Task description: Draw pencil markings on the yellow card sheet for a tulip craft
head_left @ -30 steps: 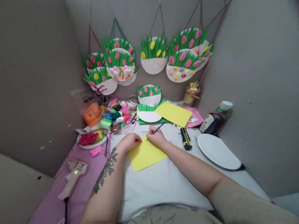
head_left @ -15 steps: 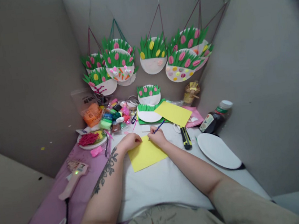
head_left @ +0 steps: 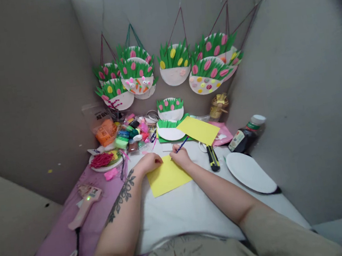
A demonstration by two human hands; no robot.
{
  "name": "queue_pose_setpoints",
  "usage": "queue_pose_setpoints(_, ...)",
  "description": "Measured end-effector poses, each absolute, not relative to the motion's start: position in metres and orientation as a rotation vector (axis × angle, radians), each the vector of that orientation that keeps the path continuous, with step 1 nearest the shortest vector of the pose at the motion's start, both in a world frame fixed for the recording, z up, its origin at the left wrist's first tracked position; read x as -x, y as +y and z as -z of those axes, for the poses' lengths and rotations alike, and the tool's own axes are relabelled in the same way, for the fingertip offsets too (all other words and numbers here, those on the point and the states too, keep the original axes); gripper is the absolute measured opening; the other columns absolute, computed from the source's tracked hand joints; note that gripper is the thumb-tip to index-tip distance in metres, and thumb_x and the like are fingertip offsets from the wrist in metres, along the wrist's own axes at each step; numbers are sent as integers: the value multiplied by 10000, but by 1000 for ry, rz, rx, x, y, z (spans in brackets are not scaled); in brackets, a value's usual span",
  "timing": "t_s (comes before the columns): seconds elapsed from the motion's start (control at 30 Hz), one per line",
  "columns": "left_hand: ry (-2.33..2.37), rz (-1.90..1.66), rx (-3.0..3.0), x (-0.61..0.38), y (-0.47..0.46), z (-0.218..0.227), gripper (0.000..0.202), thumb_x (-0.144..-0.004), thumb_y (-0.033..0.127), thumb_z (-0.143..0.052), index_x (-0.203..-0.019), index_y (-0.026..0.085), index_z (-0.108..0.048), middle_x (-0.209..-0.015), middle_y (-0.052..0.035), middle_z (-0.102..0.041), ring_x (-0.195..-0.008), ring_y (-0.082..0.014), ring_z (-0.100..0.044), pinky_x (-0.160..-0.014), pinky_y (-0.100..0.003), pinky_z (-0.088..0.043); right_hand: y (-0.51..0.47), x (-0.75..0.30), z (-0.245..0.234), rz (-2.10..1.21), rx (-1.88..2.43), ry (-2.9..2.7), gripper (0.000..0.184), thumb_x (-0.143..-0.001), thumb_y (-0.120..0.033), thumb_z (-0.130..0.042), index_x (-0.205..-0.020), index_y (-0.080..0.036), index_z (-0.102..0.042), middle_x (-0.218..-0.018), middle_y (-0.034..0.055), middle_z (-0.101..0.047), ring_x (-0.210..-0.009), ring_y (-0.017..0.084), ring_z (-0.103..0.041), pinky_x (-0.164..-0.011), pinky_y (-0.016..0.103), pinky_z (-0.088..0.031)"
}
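A yellow sheet of paper [head_left: 169, 179] lies on the white cloth in front of me. My left hand [head_left: 151, 162] holds its upper left edge, fingers curled with the tips on the paper. Near the sheet's upper right edge, my right hand [head_left: 180, 156] grips a dark blue pencil [head_left: 183, 143], its lower end close to the paper. The fingers partly hide the pencil's tip. Beyond the hands stands a small paper-plate basket [head_left: 171, 133] with green paper grass. Another yellow sheet [head_left: 199, 129] overlaps its right side.
To the right are a box cutter [head_left: 213, 158], a cut paper plate [head_left: 250, 172] and a dark bottle [head_left: 246, 134]. On the left lie a pink glue gun [head_left: 85, 207], pink yarn [head_left: 102, 159] and bagged coloured clay [head_left: 132, 132]. Finished plate baskets [head_left: 175, 75] hang along the back wall.
The camera view has shifted very slightly. Both hands keep nearly the same place on the yellow sheet, and the pencil stays in the right hand.
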State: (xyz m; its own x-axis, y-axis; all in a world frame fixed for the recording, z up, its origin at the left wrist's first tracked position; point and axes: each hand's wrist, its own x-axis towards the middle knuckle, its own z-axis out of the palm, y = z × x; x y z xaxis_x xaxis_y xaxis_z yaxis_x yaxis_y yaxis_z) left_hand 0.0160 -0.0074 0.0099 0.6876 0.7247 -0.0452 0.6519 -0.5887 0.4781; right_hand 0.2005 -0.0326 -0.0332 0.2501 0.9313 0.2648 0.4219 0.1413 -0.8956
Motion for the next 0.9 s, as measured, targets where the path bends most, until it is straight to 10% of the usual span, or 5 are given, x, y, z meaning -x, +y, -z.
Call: queue_pose_setpoints(0.9,1067,-215,-2432,-16,-6,-9,297,-708,163,-529,-923,159,-734,-922,-66,-731,-784,-179,-643,-699,-234,-464,-30,-201,33,-495,1488,-1372,177,-647,-255,-485,-554,-221,-338,-496,-71,-347,-519,123,-351,-502,231,-269)
